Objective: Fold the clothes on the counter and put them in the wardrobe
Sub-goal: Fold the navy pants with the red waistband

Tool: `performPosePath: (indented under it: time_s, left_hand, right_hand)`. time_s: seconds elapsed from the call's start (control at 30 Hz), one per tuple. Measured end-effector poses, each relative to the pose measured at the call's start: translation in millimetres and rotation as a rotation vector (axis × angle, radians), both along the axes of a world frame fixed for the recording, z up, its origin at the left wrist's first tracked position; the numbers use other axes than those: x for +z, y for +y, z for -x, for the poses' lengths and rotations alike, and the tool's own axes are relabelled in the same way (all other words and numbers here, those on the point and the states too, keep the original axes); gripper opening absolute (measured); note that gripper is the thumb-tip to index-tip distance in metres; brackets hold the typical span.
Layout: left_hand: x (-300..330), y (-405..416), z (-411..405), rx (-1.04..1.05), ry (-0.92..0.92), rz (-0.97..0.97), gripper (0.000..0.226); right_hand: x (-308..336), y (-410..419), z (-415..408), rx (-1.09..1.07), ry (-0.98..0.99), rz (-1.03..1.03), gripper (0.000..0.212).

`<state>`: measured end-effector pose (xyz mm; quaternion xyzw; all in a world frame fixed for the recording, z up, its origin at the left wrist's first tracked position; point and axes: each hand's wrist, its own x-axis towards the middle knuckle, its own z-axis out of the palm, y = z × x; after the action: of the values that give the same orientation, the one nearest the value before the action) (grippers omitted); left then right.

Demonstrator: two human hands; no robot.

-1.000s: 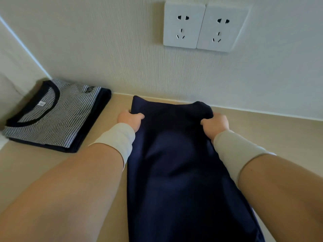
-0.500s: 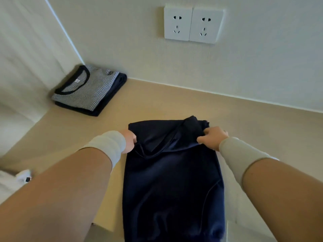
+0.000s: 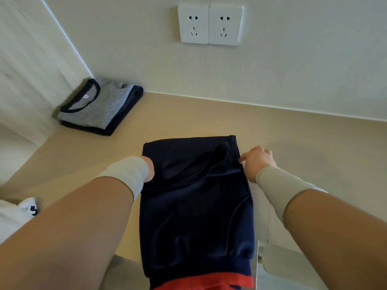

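Observation:
A navy garment (image 3: 196, 210) lies lengthwise on the beige counter (image 3: 303, 143), its near end with a red band (image 3: 209, 281) hanging over the front edge. Its far part is folded back toward me into a loose flap. My left hand (image 3: 149, 169) holds the garment's left edge, mostly hidden behind my white wrist sleeve. My right hand (image 3: 256, 159) pinches the right edge of the folded flap. A folded striped shirt (image 3: 98, 103) rests on a folded navy piece in the back left corner.
The wall with two white sockets (image 3: 210, 25) stands right behind the counter, and a side wall closes off the left. A white garment (image 3: 18, 212) lies at the left edge. A white cabinet door edge (image 3: 278, 260) shows below the counter's front right.
Both hands pulled the garment's far end back toward me, folding it over itself. My head drew back, so more counter and the striped pile show.

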<state>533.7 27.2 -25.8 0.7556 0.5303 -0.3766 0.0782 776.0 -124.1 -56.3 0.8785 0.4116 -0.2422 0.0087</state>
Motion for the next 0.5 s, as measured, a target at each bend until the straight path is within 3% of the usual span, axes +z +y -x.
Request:
performPosePath:
  time_s: [0.07, 0.13, 0.2, 0.27, 0.33, 0.5]
  left_hand:
    - [4, 6, -11, 0.069, -0.144, -0.118, 0.024]
    - [5, 10, -28, 0.088, -0.452, -0.196, 0.020]
    - [3, 3, -52, 0.079, -0.698, -0.079, 0.013]
    - [2, -12, -72, 0.080, -0.850, 0.102, 0.021]
    - [-4, -22, -87, 0.060, -0.900, 0.185, 0.029]
    - [-20, -24, -97, -0.029, -0.910, 0.079, 0.023]
  right_hand:
    - [1, 1, -2, -0.036, -0.035, -0.060, 0.039]
    - [2, 5, -2, -0.098, 0.037, -0.167, 0.028]
    - [1, 7, 0, -0.184, 0.176, -0.257, 0.025]
    - [-1, 6, 2, -0.257, 0.281, -0.319, 0.020]
    - [-4, 3, 2, -0.316, 0.355, -0.374, 0.018]
    - [3, -2, 5, -0.404, 0.441, -0.518, 0.016]
